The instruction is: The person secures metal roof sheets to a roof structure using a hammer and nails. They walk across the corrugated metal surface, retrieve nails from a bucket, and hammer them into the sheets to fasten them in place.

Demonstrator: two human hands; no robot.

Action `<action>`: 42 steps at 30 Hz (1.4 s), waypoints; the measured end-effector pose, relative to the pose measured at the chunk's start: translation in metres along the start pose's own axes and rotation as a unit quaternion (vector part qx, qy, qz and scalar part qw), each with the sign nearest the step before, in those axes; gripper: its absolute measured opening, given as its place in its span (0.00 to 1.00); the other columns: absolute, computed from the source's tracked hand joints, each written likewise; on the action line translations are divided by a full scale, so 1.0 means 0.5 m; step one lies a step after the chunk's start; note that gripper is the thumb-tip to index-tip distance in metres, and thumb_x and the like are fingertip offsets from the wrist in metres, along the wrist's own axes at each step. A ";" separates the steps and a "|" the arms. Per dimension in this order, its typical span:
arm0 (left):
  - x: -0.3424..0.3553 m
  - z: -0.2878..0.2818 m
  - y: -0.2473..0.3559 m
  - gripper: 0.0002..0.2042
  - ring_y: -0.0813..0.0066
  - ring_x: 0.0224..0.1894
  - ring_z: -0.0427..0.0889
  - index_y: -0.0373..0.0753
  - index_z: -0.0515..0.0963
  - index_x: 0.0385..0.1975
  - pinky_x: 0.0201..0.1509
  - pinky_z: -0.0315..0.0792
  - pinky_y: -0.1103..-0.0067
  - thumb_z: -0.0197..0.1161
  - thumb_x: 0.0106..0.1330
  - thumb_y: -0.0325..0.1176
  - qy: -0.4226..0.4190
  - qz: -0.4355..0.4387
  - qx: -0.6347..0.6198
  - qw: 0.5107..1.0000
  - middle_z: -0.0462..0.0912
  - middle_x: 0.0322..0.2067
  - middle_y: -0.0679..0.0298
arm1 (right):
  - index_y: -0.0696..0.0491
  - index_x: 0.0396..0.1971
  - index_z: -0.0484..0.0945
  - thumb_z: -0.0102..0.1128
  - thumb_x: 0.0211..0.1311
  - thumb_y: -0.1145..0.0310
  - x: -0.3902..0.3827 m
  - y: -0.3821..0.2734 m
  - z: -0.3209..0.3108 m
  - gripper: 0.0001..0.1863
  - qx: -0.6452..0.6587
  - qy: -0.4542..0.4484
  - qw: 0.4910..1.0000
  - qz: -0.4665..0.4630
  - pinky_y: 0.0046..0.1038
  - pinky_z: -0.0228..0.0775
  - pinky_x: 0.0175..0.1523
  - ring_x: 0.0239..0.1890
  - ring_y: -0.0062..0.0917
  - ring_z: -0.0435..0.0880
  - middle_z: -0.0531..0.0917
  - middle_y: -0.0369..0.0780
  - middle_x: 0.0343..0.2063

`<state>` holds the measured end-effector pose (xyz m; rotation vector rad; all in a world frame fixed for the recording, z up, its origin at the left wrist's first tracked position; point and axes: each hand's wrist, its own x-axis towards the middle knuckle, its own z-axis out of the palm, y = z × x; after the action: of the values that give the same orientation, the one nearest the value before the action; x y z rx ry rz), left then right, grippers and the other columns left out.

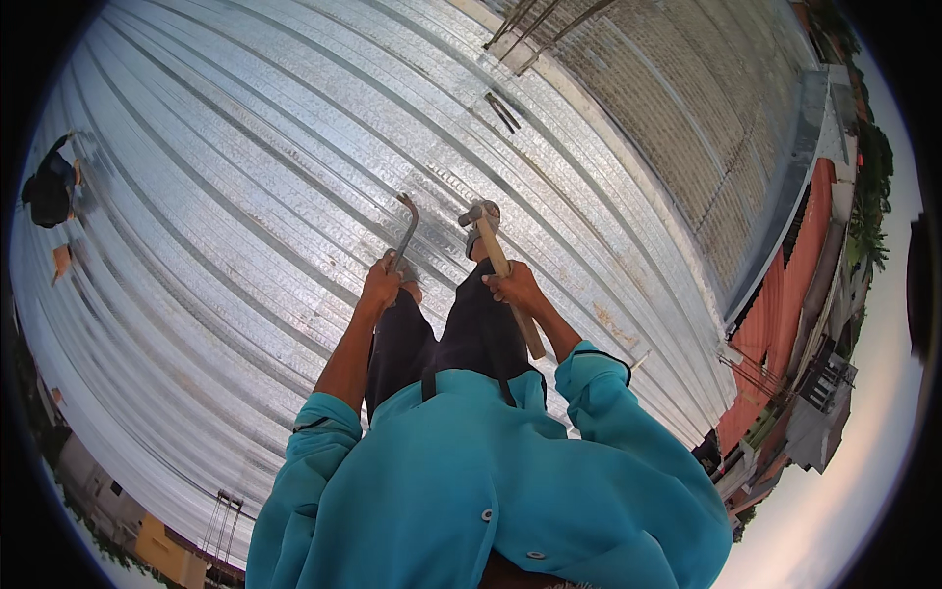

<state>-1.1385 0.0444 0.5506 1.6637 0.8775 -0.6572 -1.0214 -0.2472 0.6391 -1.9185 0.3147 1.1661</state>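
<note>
My left hand (380,288) is closed round the lower part of a small dark pry bar (406,234), whose hooked end points up and away from me. A hammer (494,245) with a wooden handle is in my right hand (518,289); the fingers wrap the middle of the handle, and its metal head is at the far end, over my right foot. Both tools are held above the ribbed metal roof sheets (226,196) I stand on. Farther off, a pair of pincers (502,113) lies on the sheet with its handles apart.
A dark bundle (49,187), too unclear to name, sits at far left near a brown scrap (62,261). A concrete ledge (628,147) runs along the right, with steel rods (549,25) at its far end. Beyond are a meshed surface (687,108) and red roofs (785,304).
</note>
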 end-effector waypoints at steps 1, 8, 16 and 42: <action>0.008 0.051 0.056 0.27 0.64 0.35 0.83 0.31 0.72 0.61 0.39 0.75 0.72 0.62 0.59 0.28 -0.025 -0.019 -0.062 0.998 0.81 0.35 0.54 | 0.60 0.31 0.77 0.73 0.56 0.61 0.064 -0.007 -0.018 0.18 -0.019 0.000 1.000 -0.005 0.27 0.74 0.25 0.19 0.23 0.80 0.80 0.39 0.20; 0.081 0.363 0.340 0.34 0.78 0.18 0.71 0.25 0.59 0.69 0.21 0.63 0.79 0.62 0.63 0.27 -0.104 -0.085 -0.303 0.943 0.75 0.30 0.64 | 0.61 0.29 0.82 0.72 0.55 0.59 0.398 -0.044 -0.174 0.18 -0.107 -0.029 0.994 -0.004 0.29 0.79 0.29 0.22 0.26 0.86 0.85 0.43 0.22; 0.271 0.625 0.274 0.28 0.65 0.32 0.83 0.32 0.65 0.65 0.37 0.75 0.71 0.60 0.65 0.31 -0.051 0.063 -0.098 0.992 0.82 0.33 0.52 | 0.66 0.27 0.78 0.65 0.52 0.79 0.636 0.192 -0.305 0.06 0.128 -0.080 0.976 0.155 0.33 0.81 0.24 0.24 0.35 0.86 0.83 0.48 0.23; 0.110 0.538 -0.112 0.14 0.62 0.31 0.87 0.41 0.83 0.48 0.38 0.78 0.65 0.57 0.65 0.35 -0.111 -0.087 0.278 0.950 0.88 0.34 0.57 | 0.59 0.44 0.71 0.58 0.59 0.76 0.972 0.622 -0.419 0.13 -0.437 0.130 0.888 0.056 0.49 0.79 0.45 0.40 0.52 0.85 0.81 0.53 0.40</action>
<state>-1.1492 -0.1959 0.4071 1.9645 0.7161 -1.2792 -0.8173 -0.4994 0.1179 -2.8921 0.0190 1.2358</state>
